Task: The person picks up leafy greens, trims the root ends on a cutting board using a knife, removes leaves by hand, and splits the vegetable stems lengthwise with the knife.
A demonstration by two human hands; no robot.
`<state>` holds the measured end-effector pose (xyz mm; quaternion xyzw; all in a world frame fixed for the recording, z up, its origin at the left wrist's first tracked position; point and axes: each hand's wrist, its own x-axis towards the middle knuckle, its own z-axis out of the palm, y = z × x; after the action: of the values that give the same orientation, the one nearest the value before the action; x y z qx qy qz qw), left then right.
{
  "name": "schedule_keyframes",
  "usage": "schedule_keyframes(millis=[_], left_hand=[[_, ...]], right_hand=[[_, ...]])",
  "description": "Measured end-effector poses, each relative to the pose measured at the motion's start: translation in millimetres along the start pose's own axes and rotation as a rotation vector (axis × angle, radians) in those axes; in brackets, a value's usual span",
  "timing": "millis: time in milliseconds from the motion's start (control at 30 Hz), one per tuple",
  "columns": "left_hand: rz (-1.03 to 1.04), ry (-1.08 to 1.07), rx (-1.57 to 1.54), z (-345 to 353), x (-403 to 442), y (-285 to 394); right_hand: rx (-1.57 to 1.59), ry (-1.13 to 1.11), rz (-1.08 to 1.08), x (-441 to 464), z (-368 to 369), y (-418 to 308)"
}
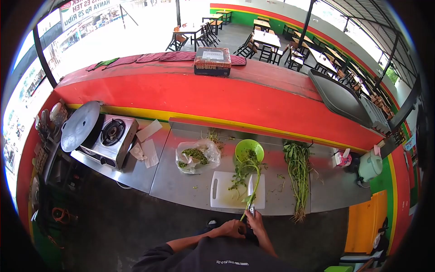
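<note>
My right hand is closed around the handle of a knife, its blade pointing away from me over the white cutting board. My left hand is closed at the lower end of a long green leafy stem, in front of the counter edge. That stem runs up beside the knife blade and bends over at the top, with leaves hanging above the board. Behind the board stands a lime green bowl with chopped greens inside. Further right lies a bunch of leafy stems with roots.
An open plastic bag of greens lies left of the bowl. A gas stove and large round metal lid occupy the counter's left end. A red ledge rises behind, carrying a box and a dark tray.
</note>
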<state>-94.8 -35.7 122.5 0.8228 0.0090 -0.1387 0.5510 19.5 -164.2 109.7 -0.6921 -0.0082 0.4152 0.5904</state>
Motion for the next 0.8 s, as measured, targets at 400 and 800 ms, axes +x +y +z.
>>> schedule_keyframes(millis=[400, 800], left_hand=[[-0.008, 0.109, -0.096, -33, -11, -28], [-0.193, 0.329, -0.076, -73, -77, -70]], right_hand=[[-0.01, 0.008, -0.023, 14, 5, -7], [-0.121, -0.056, 0.018, 14, 15, 16]])
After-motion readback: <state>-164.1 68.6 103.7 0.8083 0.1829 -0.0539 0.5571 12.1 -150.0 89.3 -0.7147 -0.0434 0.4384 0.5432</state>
